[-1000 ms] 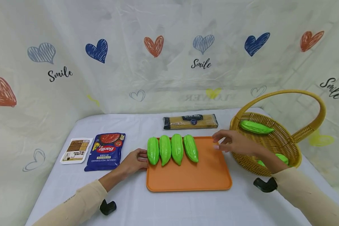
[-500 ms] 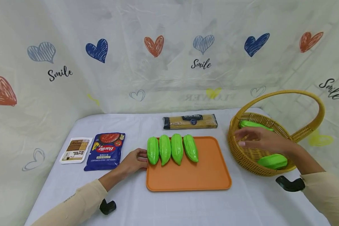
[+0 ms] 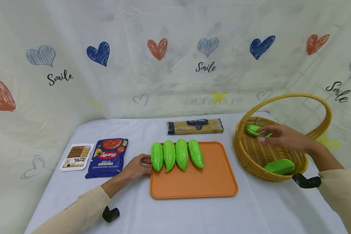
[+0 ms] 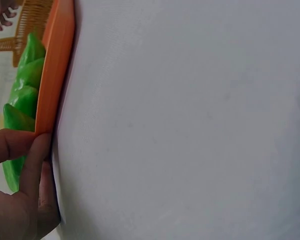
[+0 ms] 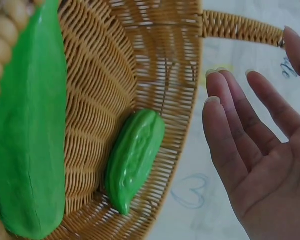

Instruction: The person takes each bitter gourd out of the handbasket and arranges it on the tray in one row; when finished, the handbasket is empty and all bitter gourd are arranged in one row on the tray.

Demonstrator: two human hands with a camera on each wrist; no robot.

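Note:
My left hand (image 3: 137,168) pinches the left rim of an orange tray (image 3: 193,185); the left wrist view shows thumb and fingers at that rim (image 4: 55,75). Several glossy green bitter melons lie side by side on the tray's back left, the leftmost bitter melon (image 3: 157,157) beside my fingers. Over the wicker basket (image 3: 242,156) hovers my right hand (image 3: 285,138), its fingers extended and holding nothing. One bitter melon (image 3: 252,129) lies at the basket's far side, partly hidden by that hand in the head view. Another bitter melon (image 3: 280,166) lies at the near side.
The basket's tall handle (image 3: 292,95) arches over it. Behind the tray lies a pack of spaghetti (image 3: 196,126). Left of the tray are a blue Barilla pouch (image 3: 106,159) and a white-edged packet (image 3: 77,157). A curtain printed with hearts (image 3: 175,81) hangs behind the table.
My right hand has moved right from the tray's right end to above the basket, toward the far bitter melon. My left hand stays at the tray's rim.

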